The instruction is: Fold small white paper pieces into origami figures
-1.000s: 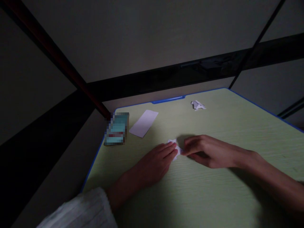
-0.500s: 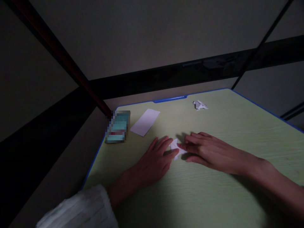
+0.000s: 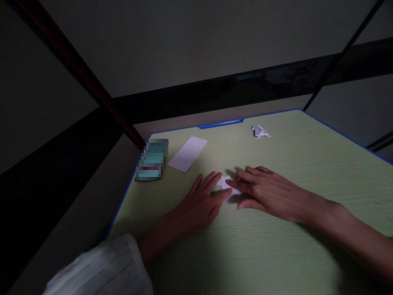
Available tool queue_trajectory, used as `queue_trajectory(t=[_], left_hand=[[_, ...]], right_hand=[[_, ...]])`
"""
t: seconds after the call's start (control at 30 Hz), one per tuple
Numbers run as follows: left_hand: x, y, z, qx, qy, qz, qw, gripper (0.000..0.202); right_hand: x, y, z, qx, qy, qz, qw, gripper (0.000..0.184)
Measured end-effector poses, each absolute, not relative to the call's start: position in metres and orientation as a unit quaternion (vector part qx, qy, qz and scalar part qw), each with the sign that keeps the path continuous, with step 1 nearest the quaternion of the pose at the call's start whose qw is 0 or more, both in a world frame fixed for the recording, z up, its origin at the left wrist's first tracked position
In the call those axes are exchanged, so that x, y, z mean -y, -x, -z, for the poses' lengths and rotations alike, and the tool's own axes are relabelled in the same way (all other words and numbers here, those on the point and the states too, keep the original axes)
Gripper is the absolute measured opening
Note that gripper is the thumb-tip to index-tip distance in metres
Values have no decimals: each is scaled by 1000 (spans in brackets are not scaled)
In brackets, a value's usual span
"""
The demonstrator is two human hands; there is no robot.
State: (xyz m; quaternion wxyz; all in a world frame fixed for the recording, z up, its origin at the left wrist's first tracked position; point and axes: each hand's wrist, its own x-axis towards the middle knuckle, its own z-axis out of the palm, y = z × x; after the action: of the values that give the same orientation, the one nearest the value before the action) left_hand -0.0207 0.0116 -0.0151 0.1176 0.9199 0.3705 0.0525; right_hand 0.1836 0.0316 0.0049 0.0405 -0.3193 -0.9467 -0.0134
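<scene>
A small piece of folded white paper (image 3: 226,186) lies on the light green table (image 3: 264,258), between my two hands. With its thumb and fingertips, my left hand (image 3: 201,205) pins the left part of the paper against the tabletop. My right hand (image 3: 264,188) reaches in from the right, its index finger stretched across the paper and pressing on it. The right thumb is apart from that finger, near the paper's lower right side. Fingers cover much of the paper, so its full folded shape is hidden.
A blank white paper strip (image 3: 188,154) lies beyond my left hand. Left of it is a pixelated greenish rectangular object (image 3: 152,159). A folded paper figure (image 3: 260,131) sits near the far edge. A blue strip (image 3: 221,123) marks the table's back edge, before a dark panelled wall.
The right index finger has slid slightly left and up over the folded paper, and its thumb now sits off the paper. The whole view has shifted slightly.
</scene>
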Motion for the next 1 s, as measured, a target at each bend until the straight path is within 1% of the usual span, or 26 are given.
queue_trajectory(t=[0.57, 0.8, 1.0], left_hand=[[-12, 21, 16, -364, -922, -49, 120, 41], [-11, 20, 13, -367, -921, -44, 124, 41], [-10, 21, 14, -365, -924, -46, 102, 41]], right_hand=[[-38, -180, -5, 948, 315, 6, 38, 56], [-40, -175, -1, 946, 318, 29, 46, 61], [-40, -176, -6, 951, 305, 5, 48, 56]])
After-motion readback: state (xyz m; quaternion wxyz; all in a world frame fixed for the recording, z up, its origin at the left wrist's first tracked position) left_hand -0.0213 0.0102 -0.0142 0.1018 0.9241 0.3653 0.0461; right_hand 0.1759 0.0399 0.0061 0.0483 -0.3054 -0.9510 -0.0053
